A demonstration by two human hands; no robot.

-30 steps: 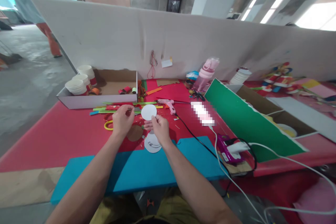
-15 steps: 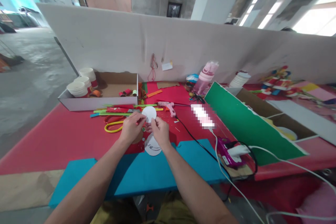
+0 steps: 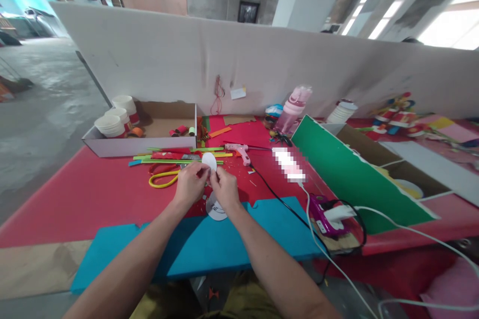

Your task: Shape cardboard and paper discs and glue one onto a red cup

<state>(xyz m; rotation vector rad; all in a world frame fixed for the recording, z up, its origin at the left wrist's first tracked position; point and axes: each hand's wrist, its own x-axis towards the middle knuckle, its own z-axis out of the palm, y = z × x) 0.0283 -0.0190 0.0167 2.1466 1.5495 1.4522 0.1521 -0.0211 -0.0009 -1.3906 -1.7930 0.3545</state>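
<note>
Between my left hand [image 3: 192, 182] and my right hand [image 3: 225, 187] is a white paper disc [image 3: 210, 160], pinched at its lower edge by the fingers of both. The disc is tilted, so it looks like a narrow oval. Below the hands, another white disc with dark printing [image 3: 217, 208] lies on the blue mat [image 3: 202, 249], partly covered by my right hand. Yellow-handled scissors [image 3: 159, 179] rest just left of my left hand. Beyond the fingers lies a pink glue gun [image 3: 239, 151], its black cord running right.
A white box [image 3: 145, 147] with paper cups [image 3: 108, 126] stands at back left. Green and coloured strips [image 3: 175, 161] lie before it. A pink bottle [image 3: 295, 107], a green-sided box [image 3: 348, 174] and a purple power strip [image 3: 327, 217] with cables are to the right.
The white disc has turned from nearly face-on to a narrow oval and shifted slightly left. My two hands have come closer together at its lower edge.
</note>
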